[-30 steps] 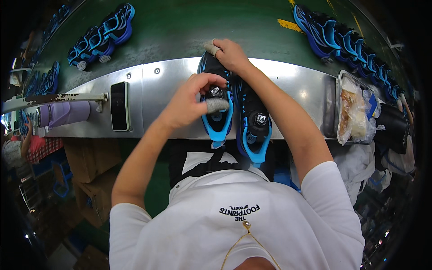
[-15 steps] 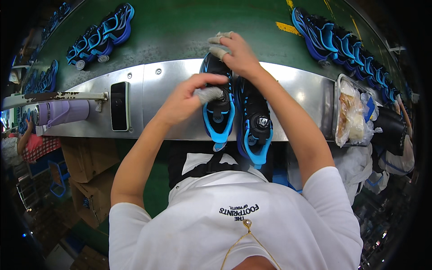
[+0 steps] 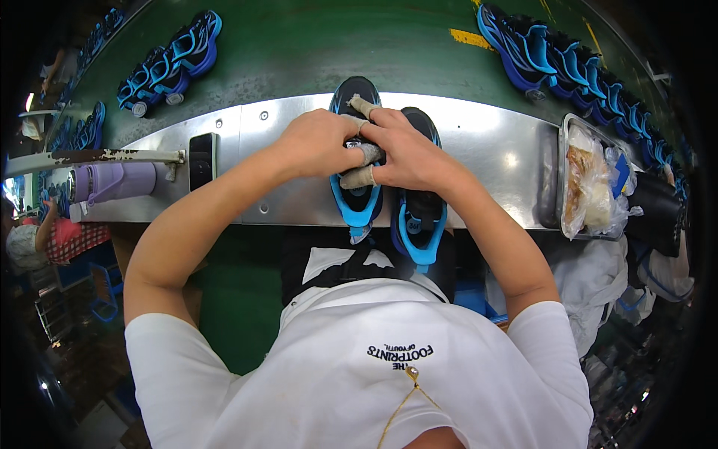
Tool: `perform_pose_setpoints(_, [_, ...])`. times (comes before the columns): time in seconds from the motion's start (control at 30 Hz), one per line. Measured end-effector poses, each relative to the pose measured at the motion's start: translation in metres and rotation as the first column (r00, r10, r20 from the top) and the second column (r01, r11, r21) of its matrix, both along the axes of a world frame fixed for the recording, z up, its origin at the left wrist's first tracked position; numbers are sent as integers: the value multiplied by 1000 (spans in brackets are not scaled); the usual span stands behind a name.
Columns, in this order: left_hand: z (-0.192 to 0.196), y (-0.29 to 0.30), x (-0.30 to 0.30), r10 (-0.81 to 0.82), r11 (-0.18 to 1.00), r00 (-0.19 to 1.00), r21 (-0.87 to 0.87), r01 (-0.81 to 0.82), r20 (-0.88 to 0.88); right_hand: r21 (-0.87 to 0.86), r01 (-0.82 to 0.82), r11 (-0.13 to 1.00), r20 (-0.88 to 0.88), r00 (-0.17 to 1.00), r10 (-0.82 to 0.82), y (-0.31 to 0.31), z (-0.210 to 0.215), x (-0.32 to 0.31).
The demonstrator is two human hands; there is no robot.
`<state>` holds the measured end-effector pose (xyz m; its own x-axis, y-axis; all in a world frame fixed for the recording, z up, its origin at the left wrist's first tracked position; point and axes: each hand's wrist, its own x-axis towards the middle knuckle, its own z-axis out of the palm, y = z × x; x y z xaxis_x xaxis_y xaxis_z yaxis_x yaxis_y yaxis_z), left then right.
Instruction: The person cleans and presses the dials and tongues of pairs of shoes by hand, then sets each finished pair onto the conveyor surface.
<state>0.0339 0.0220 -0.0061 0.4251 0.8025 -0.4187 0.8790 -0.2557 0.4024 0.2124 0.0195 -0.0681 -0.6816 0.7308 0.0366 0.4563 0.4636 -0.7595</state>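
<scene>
Right now, both your hands meet over a black-and-blue shoe (image 3: 356, 215) that lies lengthwise across the steel ledge (image 3: 486, 157), its toe past the ledge's far edge and its heel past the near one. Your left hand (image 3: 318, 144) is half curled, wrapped thumb and forefinger bent in at the shoe's middle; whether they pinch anything, you cannot tell, as your fingers cover it. Your right hand (image 3: 407, 152) is partly open, thumb and fingers spread over the same shoe; its grip can't be made out either. A second shoe (image 3: 423, 224) lies just beside, heel also beyond the ledge's near edge. On the ledge's left part sit a phone (image 3: 201, 161) and a lilac bottle (image 3: 123, 182); at its right end, a metal tray (image 3: 563, 168) holds plastic bags (image 3: 594, 191).
</scene>
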Motion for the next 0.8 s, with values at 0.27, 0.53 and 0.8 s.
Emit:
perform_pose_setpoints(0.27, [0, 2, 1, 58, 997, 998, -56, -57, 20, 53, 34, 998, 13, 999, -35, -6, -3, 0])
perform_pose_setpoints(0.53, [-13, 3, -17, -204, 968, 967, 177, 176, 153, -37, -13, 999, 85, 996, 16, 1, -2, 0])
perform_pose_setpoints(0.8, [-36, -34, -35, 210, 973, 756, -59, -222, 620, -490, -59, 870, -227, 972, -63, 19, 8, 18])
